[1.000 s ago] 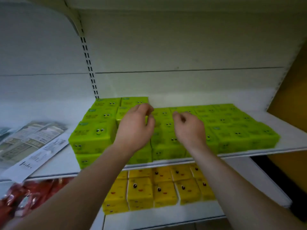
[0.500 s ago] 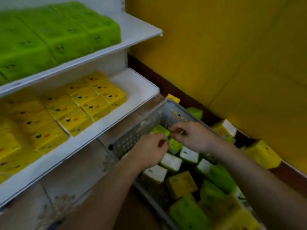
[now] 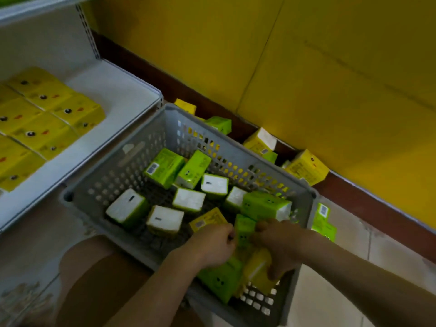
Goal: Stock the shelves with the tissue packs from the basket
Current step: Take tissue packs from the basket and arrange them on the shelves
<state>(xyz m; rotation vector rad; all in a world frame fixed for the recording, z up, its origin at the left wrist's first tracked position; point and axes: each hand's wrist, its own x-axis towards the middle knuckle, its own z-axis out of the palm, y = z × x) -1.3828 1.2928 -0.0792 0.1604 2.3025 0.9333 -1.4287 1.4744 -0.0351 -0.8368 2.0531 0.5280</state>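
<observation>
Both hands have dropped from the basket's far end to its near right corner since half a second ago. Green pack point(image 3: 244, 228) stands between them, long axis roughly upright, printed face toward camera. Left hand point(image 3: 213, 247) on its left edge, fingers curled against it; right hand point(image 3: 279, 244) on its right edge, fingers curled, thumb down over a yellow pack point(image 3: 258, 271) below. Can't tell if either grip is closed on the green pack. Basket point(image 3: 132, 166) is grey, perforated, on the floor, with more green packs lying at mixed angles. Loose packs sit outside against the yellow wall point(image 3: 306, 67). Shelf point(image 3: 113, 95) at left holds yellow packs in rows.
</observation>
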